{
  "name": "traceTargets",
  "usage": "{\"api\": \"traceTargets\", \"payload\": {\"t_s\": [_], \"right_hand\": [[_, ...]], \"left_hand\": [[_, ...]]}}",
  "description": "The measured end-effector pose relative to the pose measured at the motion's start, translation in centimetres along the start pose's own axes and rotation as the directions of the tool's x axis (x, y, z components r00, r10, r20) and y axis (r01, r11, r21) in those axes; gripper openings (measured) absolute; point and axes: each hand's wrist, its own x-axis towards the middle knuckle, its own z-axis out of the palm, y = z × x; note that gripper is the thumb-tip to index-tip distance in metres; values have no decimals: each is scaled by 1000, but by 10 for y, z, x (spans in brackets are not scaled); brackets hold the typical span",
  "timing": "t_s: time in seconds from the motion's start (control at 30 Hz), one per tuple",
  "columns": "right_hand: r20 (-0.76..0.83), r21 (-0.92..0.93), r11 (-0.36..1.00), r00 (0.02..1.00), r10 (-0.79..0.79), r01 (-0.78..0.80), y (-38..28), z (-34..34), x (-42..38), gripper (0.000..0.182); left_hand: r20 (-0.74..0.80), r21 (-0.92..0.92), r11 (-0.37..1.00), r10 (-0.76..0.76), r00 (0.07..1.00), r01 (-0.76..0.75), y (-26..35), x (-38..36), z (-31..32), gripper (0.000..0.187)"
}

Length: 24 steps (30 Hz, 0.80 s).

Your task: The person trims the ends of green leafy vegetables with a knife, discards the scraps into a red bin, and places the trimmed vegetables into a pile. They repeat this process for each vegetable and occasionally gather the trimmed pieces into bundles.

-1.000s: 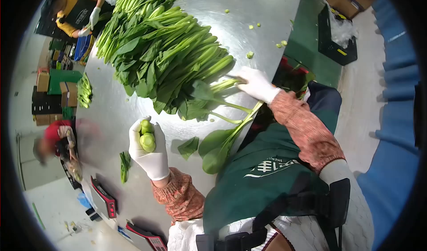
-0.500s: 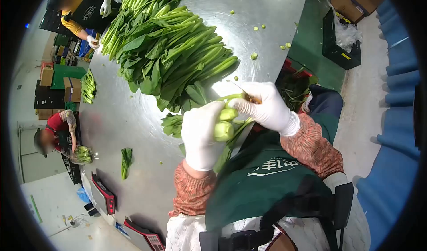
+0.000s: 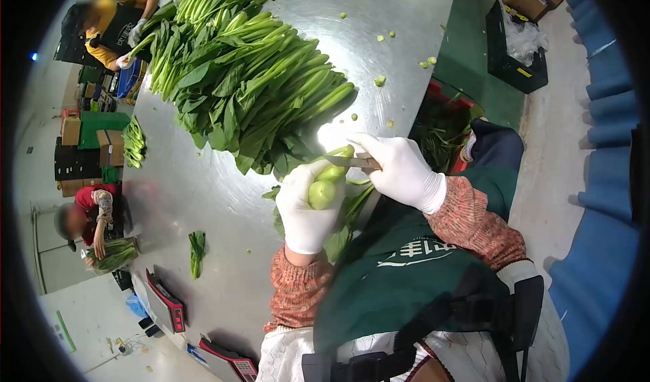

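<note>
My left hand [image 3: 304, 209], in a white glove, is closed around a few green vegetable stalks [image 3: 322, 194], their cut ends facing up and leaves hanging below. My right hand [image 3: 401, 170], also gloved, grips a small knife [image 3: 352, 161] whose blade lies against a stalk at the top of the bunch. Beyond my hands, a large heap of leafy greens [image 3: 250, 84] covers part of the metal table [image 3: 223, 246].
Cut stalk ends [image 3: 380, 80] dot the table. A red crate [image 3: 443, 94] of greens stands below its right edge, a black crate [image 3: 518, 57] beyond. Two red scales [image 3: 166, 301] are at lower left. Two people work along the far side, one holding bagged greens [image 3: 114, 255].
The knife blade now lies across the stalks, and my right hand has shifted slightly left. The co-worker in yellow has taken hold of greens.
</note>
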Motion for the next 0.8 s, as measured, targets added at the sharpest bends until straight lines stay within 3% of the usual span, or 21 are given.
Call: {"api": "traceTargets", "payload": {"t_s": [0.03,0.07,0.17,0.27,0.37,0.43,0.5,0.63,0.7,0.73,0.8], "right_hand": [[-10,-12,1000,1000,-6,6,2,2,1,53],[-14,4,999,998,53,-53,2,1,2,43],[107,100,880,885,454,-464,65,15,7,26],[163,224,856,884,439,-466,53,0,4,20],[74,363,853,924,375,-375,51,4,22,19],[-1,177,939,954,300,-295,70,11,41,16],[-44,34,980,979,198,-197,88,23,68,19],[-14,-135,988,998,67,-68,145,69,107,40],[88,-219,974,993,77,-56,149,75,112,51],[147,-415,910,985,86,-17,152,73,102,59],[156,-437,898,987,24,47,156,69,89,56]], "left_hand": [[15,-32,999,4,1000,-3,-1,2,-1,26],[27,-63,998,8,1000,-6,-1,3,-2,26],[53,-188,975,-113,992,121,7,4,-14,23],[3,-277,923,-278,960,268,4,3,-26,25],[-98,-358,902,-293,951,241,-3,12,-48,20],[-198,-444,875,-307,931,195,-4,12,-70,22],[-304,-452,892,-186,934,31,-20,5,-90,28],[-392,-617,784,-233,890,-66,-17,-13,-113,29],[-407,-655,753,-282,869,-62,-14,-15,-116,31],[-415,-674,736,-307,857,-62,-15,-16,-117,32],[-413,-597,799,-373,831,62,-19,-19,-115,34]]}}
